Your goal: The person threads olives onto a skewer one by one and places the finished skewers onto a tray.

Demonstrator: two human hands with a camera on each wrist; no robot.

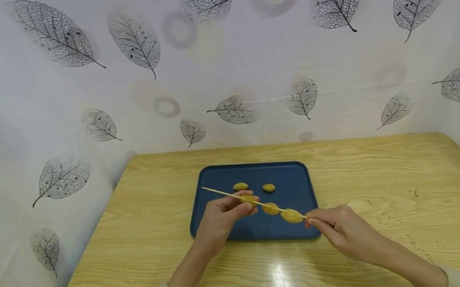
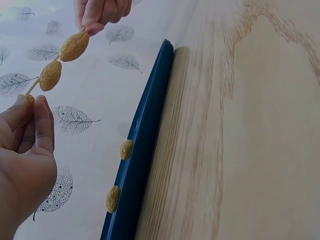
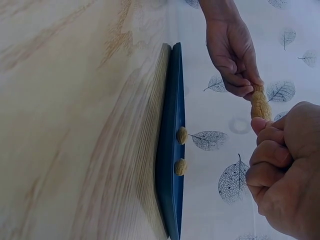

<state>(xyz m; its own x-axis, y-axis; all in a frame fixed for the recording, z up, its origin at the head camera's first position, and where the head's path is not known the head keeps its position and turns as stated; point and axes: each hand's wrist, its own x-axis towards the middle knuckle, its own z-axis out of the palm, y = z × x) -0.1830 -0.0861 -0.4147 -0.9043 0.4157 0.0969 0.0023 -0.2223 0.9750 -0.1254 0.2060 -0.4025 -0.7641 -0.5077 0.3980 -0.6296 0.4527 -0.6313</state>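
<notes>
Blue tray (image 1: 296,191) — two yellow fruits (image 1: 268,188) inside; left hand (image 1: 222,219) pinching skewered fruit (image 1: 247,199); right hand (image 1: 344,230) — gripping skewer (image 1: 222,192).

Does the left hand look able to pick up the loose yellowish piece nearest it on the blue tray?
Probably not right now: the left hand pinches a threaded piece on the skewer. The loose piece lies uncovered on the tray, though, so letting go would likely free the way.

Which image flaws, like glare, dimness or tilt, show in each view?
Head: bright glare on the tabletop, clear of the skewer; left wrist: scene turned sideways, wood grain soft toward the right; right wrist: also sideways, dimmer overall, blue tray nearly edge-on.
</notes>
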